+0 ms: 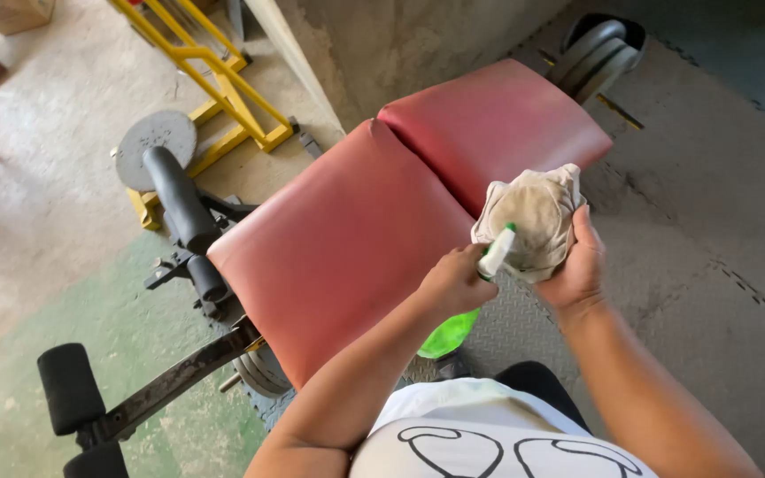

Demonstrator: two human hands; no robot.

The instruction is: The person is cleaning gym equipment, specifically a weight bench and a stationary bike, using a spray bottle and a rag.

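My left hand (456, 281) grips a green spray bottle (450, 335) with a white nozzle (497, 250) pointed at a bunched beige cloth (533, 217). My right hand (577, 265) holds that cloth from below and the side. Both hands hover over the right edge of a red padded bench (347, 239), which has two cushions, a near one and a far one (498, 124). The bottle's body hangs below my left hand, partly hidden by my forearm.
Black foam rollers (179, 199) and a metal frame (170, 381) stick out at the bench's left end. A yellow rack (223, 80) and a grey weight plate (157, 137) stand behind. More plates (595, 53) lean at the back right. Dark rubber mats (719, 221) cover the floor on the right.
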